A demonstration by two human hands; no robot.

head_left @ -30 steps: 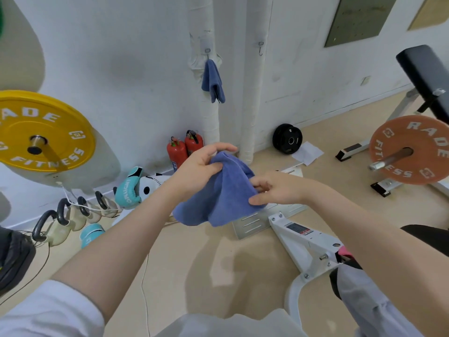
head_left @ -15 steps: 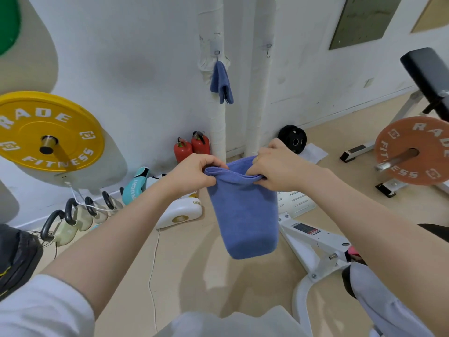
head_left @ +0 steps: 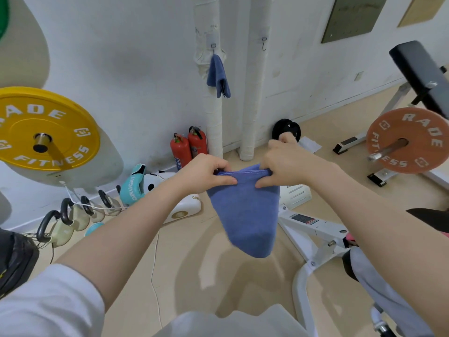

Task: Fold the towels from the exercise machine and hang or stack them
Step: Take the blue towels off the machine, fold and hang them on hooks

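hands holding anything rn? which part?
Yes: both the left hand and right hand pinch the blue towel along its top edge, at either end; the rest hangs free.

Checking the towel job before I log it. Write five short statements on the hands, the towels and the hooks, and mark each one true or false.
1. Both hands pinch the top edge of the blue towel. True: left hand, right hand.
2. The held towel lies on the floor. False: it hangs in the air.
3. A second blue towel hangs from a hook on the wall pipe. True.
4. The other hook also holds a towel. False: it is bare.
5. The yellow weight plate lies flat on the floor. False: it stands on a bar.
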